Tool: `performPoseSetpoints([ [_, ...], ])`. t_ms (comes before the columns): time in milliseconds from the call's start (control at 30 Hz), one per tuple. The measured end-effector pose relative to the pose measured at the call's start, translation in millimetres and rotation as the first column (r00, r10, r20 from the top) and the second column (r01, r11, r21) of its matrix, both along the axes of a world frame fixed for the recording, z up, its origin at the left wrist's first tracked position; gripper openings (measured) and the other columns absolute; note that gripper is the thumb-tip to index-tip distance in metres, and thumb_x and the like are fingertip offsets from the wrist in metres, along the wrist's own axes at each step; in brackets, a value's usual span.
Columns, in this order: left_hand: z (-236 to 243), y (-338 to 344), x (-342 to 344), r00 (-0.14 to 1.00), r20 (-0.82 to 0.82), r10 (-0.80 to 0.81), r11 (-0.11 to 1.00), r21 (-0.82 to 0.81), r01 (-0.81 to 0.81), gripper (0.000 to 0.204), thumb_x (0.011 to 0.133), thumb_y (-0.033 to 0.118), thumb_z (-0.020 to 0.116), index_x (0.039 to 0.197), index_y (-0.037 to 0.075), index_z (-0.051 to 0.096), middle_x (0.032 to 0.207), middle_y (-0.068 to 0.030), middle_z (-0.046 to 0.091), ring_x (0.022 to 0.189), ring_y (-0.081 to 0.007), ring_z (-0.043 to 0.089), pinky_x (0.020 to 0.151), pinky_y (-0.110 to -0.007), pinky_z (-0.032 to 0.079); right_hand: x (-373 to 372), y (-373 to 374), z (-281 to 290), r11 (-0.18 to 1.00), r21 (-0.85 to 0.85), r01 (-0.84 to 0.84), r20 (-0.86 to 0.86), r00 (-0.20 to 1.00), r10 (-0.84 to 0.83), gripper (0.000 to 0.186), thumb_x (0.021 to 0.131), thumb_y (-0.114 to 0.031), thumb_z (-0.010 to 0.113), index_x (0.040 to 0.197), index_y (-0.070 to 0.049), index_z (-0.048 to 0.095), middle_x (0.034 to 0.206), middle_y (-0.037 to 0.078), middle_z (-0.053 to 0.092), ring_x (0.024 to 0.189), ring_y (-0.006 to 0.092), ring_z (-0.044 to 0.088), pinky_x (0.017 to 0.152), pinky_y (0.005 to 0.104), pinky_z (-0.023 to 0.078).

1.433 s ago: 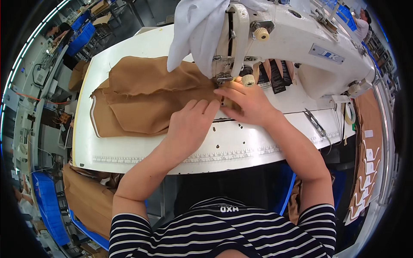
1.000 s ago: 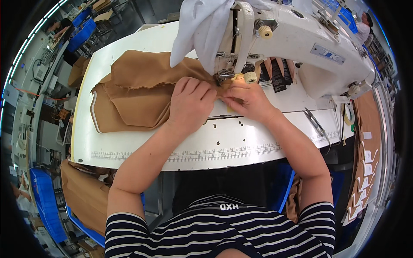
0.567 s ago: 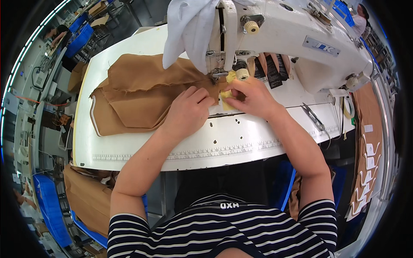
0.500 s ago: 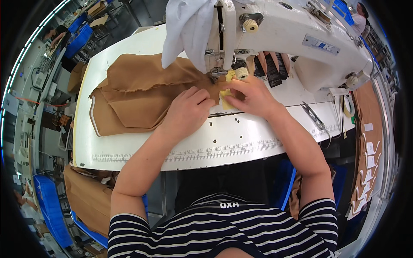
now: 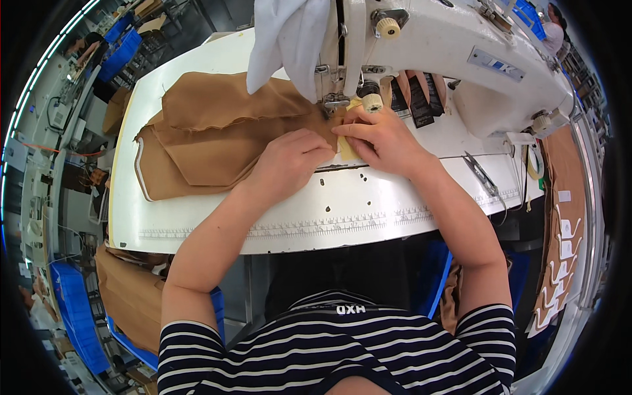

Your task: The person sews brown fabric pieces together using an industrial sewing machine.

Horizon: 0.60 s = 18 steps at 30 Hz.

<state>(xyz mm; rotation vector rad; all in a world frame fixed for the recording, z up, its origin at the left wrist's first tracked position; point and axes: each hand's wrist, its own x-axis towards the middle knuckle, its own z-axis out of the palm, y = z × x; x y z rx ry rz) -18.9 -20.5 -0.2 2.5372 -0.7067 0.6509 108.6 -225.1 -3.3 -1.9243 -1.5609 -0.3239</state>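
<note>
A brown piece of fabric (image 5: 217, 125), folded in layers, lies on the white sewing table (image 5: 296, 227), its right end under the needle area of a white sewing machine (image 5: 421, 39). My left hand (image 5: 289, 161) rests at the fabric's right end, fingers closed on its edge. Just right of the presser foot (image 5: 336, 102), my right hand (image 5: 382, 141) has its thumb and fingers pinched at that same edge, beside a yellow strip (image 5: 346, 150) on the machine bed. The fingertips of both hands nearly meet, and what lies between them is partly hidden.
Thread snips (image 5: 480, 172) lie right of my right forearm. Black labels (image 5: 418, 102) sit under the machine arm, and a grey cloth (image 5: 289, 43) hangs by its head. Brown fabric (image 5: 131, 296) fills a blue bin at lower left; more brown pieces (image 5: 563, 178) hang at right.
My right hand's fingers have drawn together and moved slightly down at the fabric edge. My left hand has shifted a little to the right, closer to it. The view has tilted slightly.
</note>
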Motion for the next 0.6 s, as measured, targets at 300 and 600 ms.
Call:
performPoseSetpoints([
  [300,-2,4,12,0.999,-0.010,0.048,0.999,0.020,-0.048,0.025,0.076,-0.005,0.066,0.099,0.005,0.072,0.099,-0.0064,0.069,0.094,-0.0267,0.066,0.079,-0.037,0.056,6,5,-6,0.999,-0.017,0.038,0.037,0.999,-0.037,0.023,0.085,-0.007,0.067,0.106,-0.012,0.074,0.100,0.005,0.062,0.090,0.0265,0.058,0.080,0.0386,0.045],
  [600,3,1,6,0.993,-0.084,0.089,0.996,0.003,-0.089,0.028,0.078,-0.005,0.065,0.103,0.005,0.072,0.107,-0.0062,0.070,0.102,-0.0258,0.065,0.085,-0.037,0.056,7,-3,2,0.998,-0.030,-0.059,-0.073,0.996,0.056,0.018,0.079,-0.004,0.067,0.095,-0.009,0.072,0.092,0.004,0.063,0.090,0.0269,0.055,0.076,0.0389,0.047],
])
